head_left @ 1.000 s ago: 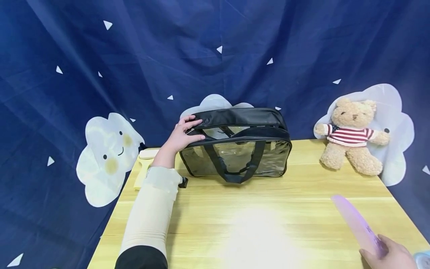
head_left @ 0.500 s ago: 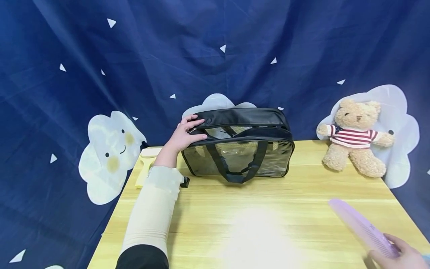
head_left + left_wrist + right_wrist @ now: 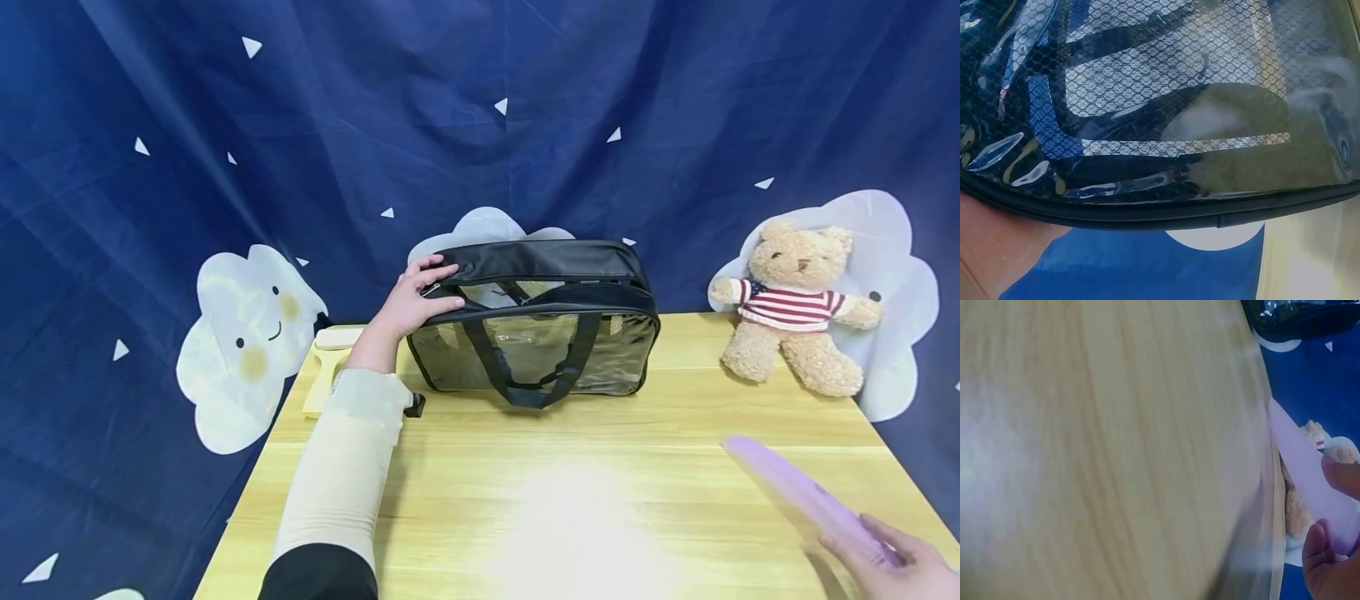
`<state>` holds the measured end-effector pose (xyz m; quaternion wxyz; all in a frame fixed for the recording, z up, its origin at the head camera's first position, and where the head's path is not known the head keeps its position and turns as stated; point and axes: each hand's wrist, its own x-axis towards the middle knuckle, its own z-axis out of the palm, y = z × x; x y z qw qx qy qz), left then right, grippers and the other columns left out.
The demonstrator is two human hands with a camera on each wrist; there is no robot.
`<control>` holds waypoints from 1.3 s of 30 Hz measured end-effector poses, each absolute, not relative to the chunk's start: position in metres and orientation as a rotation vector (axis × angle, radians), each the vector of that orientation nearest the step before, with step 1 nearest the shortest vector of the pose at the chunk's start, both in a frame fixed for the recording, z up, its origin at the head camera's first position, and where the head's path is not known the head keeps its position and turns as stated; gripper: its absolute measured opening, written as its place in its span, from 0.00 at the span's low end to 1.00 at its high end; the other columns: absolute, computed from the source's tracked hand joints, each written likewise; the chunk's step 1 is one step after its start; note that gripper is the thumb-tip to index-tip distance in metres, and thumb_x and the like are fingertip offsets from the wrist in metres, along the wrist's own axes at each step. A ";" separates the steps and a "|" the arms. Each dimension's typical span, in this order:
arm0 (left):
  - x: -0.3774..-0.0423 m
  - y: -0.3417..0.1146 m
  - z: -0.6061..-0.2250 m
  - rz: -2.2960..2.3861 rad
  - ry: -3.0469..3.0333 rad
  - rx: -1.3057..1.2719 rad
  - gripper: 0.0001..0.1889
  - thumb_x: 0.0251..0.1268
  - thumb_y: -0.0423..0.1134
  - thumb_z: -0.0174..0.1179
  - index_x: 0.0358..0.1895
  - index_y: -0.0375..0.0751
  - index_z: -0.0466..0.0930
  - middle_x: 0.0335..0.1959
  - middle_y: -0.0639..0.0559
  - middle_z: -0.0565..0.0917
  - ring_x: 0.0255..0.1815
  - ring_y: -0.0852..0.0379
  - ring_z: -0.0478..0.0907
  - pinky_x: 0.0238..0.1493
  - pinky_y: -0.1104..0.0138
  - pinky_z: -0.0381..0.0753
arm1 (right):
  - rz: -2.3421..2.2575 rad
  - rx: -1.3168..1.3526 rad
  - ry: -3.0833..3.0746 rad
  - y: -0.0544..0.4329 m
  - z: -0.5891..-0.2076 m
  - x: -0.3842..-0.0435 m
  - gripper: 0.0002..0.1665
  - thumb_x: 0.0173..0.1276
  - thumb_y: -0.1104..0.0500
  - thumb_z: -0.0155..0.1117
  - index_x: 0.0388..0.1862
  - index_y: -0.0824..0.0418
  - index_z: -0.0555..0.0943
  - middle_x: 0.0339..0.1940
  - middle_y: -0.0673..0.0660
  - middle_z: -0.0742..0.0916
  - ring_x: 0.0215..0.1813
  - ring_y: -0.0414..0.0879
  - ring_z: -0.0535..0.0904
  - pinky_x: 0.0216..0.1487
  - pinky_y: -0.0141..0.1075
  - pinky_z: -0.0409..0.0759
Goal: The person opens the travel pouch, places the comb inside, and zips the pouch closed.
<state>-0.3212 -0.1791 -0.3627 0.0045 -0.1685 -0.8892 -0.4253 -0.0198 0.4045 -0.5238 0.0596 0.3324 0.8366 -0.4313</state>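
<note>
Navy cloud-print curtain [image 3: 360, 125] backs the wood-grain desk [image 3: 465, 467]. Left hand [image 3: 408, 302] grips the black clear-panelled bag [image 3: 531, 333] by its top corner; right hand [image 3: 911, 573], well apart, pinches a purple comb [image 3: 810, 497]. Judged risks: bag sagging if the grip loosens, comb slipping from a slack pinch.

No readable text; blurred mark [image 3: 821, 489] on purple comb [image 3: 802, 497]

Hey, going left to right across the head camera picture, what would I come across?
Smiling cloud on the backdrop, pale yellow tool, left hand, black-trimmed see-through bag, purple comb, right hand holding that comb.
</note>
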 end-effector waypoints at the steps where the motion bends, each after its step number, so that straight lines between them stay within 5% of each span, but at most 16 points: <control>1: -0.321 -0.179 -0.363 -1.331 -2.787 -0.527 0.35 0.67 0.43 0.74 0.76 0.44 0.76 0.83 0.48 0.59 0.83 0.41 0.47 0.81 0.42 0.47 | -1.072 1.067 2.751 0.397 -0.524 -0.020 0.49 0.67 0.47 0.77 0.69 0.83 0.70 0.60 0.83 0.80 0.46 0.64 0.84 0.40 0.29 0.74; 3: -0.321 -0.179 -0.362 -1.336 -2.788 -0.528 0.35 0.67 0.43 0.74 0.76 0.44 0.75 0.83 0.48 0.59 0.83 0.40 0.47 0.81 0.42 0.47 | -1.060 1.100 2.887 0.387 -0.525 -0.018 0.44 0.65 0.50 0.78 0.68 0.80 0.74 0.66 0.80 0.76 0.61 0.74 0.77 0.51 0.27 0.73; 6: -0.320 -0.178 -0.362 -1.338 -2.785 -0.530 0.34 0.67 0.42 0.74 0.76 0.43 0.76 0.83 0.47 0.59 0.83 0.40 0.47 0.81 0.42 0.47 | -1.144 1.157 2.975 0.377 -0.525 -0.020 0.39 0.67 0.53 0.76 0.69 0.75 0.76 0.68 0.76 0.77 0.66 0.64 0.78 0.65 0.19 0.61; 8: -0.320 -0.178 -0.361 -1.342 -2.781 -0.530 0.34 0.67 0.42 0.74 0.76 0.43 0.76 0.83 0.47 0.59 0.83 0.40 0.47 0.81 0.42 0.47 | -1.175 1.169 2.961 0.373 -0.521 -0.023 0.39 0.70 0.52 0.74 0.72 0.72 0.74 0.71 0.74 0.76 0.73 0.64 0.74 0.77 0.27 0.54; 12: -0.318 -0.179 -0.361 -1.344 -2.781 -0.524 0.34 0.67 0.42 0.74 0.76 0.43 0.76 0.83 0.47 0.59 0.83 0.40 0.47 0.81 0.42 0.47 | -1.224 1.186 2.939 0.366 -0.509 -0.035 0.39 0.74 0.51 0.71 0.75 0.70 0.72 0.73 0.73 0.75 0.77 0.70 0.67 0.83 0.45 0.54; 19: -0.316 -0.179 -0.360 -1.347 -2.778 -0.517 0.34 0.67 0.41 0.74 0.76 0.42 0.75 0.83 0.46 0.59 0.83 0.40 0.47 0.80 0.43 0.48 | -1.458 1.235 3.062 0.352 -0.488 -0.059 0.35 0.70 0.56 0.76 0.73 0.66 0.77 0.74 0.64 0.78 0.75 0.39 0.68 0.81 0.35 0.55; 22: -0.317 -0.179 -0.361 -1.353 -2.776 -0.518 0.34 0.67 0.40 0.74 0.76 0.42 0.75 0.83 0.47 0.59 0.83 0.40 0.47 0.81 0.43 0.48 | -1.563 1.213 3.057 0.348 -0.475 -0.070 0.35 0.70 0.58 0.77 0.73 0.65 0.77 0.73 0.59 0.80 0.73 0.40 0.71 0.79 0.35 0.60; 28: -0.319 -0.179 -0.363 -1.339 -2.778 -0.522 0.34 0.67 0.41 0.74 0.76 0.43 0.76 0.82 0.47 0.60 0.83 0.40 0.48 0.81 0.43 0.48 | -1.803 1.167 3.055 0.342 -0.453 -0.095 0.33 0.66 0.67 0.77 0.69 0.66 0.79 0.52 0.28 0.77 0.57 0.28 0.76 0.64 0.22 0.72; 31: -0.319 -0.179 -0.363 -1.344 -2.781 -0.520 0.34 0.67 0.41 0.74 0.76 0.43 0.75 0.83 0.47 0.60 0.83 0.40 0.47 0.81 0.43 0.48 | -1.943 1.075 3.091 0.340 -0.443 -0.108 0.32 0.61 0.72 0.78 0.66 0.69 0.81 0.47 0.28 0.78 0.49 0.21 0.74 0.57 0.17 0.74; 39: -0.318 -0.179 -0.362 -1.364 -2.780 -0.518 0.34 0.68 0.42 0.73 0.77 0.43 0.75 0.83 0.48 0.59 0.83 0.41 0.47 0.80 0.44 0.51 | -2.087 0.762 3.237 0.333 -0.420 -0.137 0.32 0.55 0.79 0.77 0.61 0.72 0.84 0.45 0.31 0.81 0.49 0.24 0.78 0.48 0.14 0.75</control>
